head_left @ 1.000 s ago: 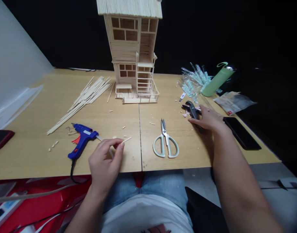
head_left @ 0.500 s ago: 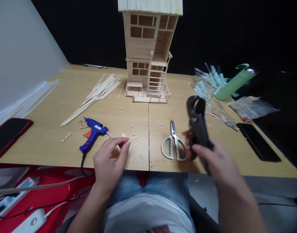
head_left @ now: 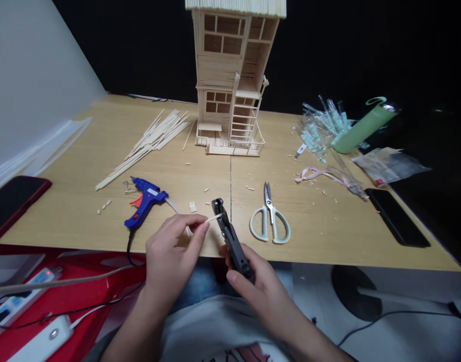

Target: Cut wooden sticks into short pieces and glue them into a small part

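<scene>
The left hand had thumb and forefinger pinched shut on one short stick, its tip at the head of one pair of black cutters; whether the blades touched it could not be told. The right hand's fingers were curled closed around the cutters' handles. Left of the fingers lay one glue gun; right, one pair of scissors. Beyond them stood one wooden house; farther out, two phones, one to the left, one to the right.
</scene>
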